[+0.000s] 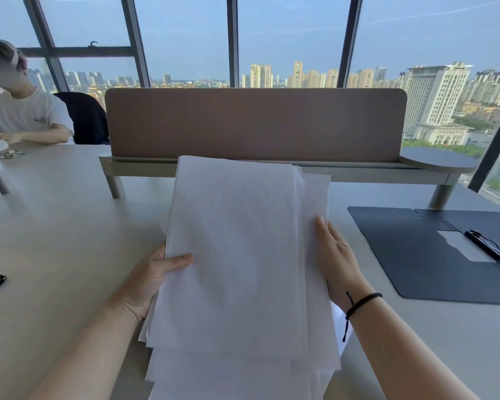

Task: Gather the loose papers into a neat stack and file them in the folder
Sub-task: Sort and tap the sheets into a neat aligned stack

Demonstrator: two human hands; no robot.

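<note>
Bare table (70,220) left; open folder (416,255) right.

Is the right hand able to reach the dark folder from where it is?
Probably yes. The open folder lies flat on the desk just right of the right hand, with bare desk between them. But that hand is pressed against the paper stack, so it would have to let go first.

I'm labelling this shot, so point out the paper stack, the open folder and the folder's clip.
paper stack (237,255), head view, middle of top sheet
folder (410,255), head view, bare left flap
clip (487,245), head view, middle of black bar
</note>
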